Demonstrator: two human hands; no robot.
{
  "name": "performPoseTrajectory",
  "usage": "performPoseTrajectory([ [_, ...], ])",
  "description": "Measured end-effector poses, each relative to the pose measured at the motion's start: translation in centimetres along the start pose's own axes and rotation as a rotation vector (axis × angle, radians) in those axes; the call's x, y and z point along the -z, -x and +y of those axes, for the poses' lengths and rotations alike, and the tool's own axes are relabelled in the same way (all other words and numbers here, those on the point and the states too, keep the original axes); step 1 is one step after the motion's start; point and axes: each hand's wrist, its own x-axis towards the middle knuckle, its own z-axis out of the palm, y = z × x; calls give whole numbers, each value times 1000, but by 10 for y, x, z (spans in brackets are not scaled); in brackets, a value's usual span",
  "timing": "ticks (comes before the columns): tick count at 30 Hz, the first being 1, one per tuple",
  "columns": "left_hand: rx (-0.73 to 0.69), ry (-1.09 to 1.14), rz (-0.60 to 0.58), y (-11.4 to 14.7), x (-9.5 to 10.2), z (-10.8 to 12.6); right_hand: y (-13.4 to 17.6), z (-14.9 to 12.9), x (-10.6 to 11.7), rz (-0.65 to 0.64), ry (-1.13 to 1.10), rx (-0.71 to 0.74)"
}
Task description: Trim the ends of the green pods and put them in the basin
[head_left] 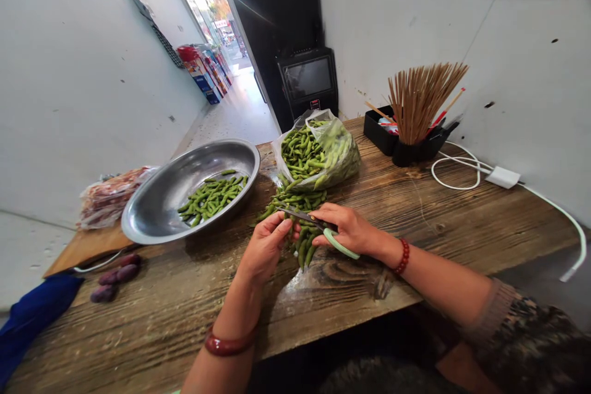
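Note:
My right hand (pixel 344 229) grips a pair of scissors (pixel 340 245) with pale green handles, its dark blades pointing left. Close to the blade tips, my left hand (pixel 272 237) is closed in a pinch on a green edamame pod, mostly hidden by the fingers. Beneath and behind both hands lies a loose pile of edamame pods (pixel 305 246) on the wooden table. A clear plastic bag (pixel 344 157) full of pods stands open just beyond the pile. To the left, a wide steel basin (pixel 157 197) holds several pods on its right side.
Purple, plum-like items (pixel 117 277) lie left on the table (pixel 184 314). Behind them a bagged pinkish food (pixel 113 197) rests on a wooden board (pixel 87 246). Back right are a black holder of skewers (pixel 418 104) and a white cable (pixel 545 194). Blue cloth (pixel 41 308) hangs at the left.

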Motion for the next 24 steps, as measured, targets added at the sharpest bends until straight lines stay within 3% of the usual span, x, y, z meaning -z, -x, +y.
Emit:
performPoseTrajectory([
  [7,12,-3,-19,1,3,-1,-1,0,3,32,5,-2],
  [13,-137,-194,59,-4,6,-7,0,-2,4,25,74,-30],
  [24,-99,-232,-43,-2,3,-10,0,-3,3,2,76,-23],
])
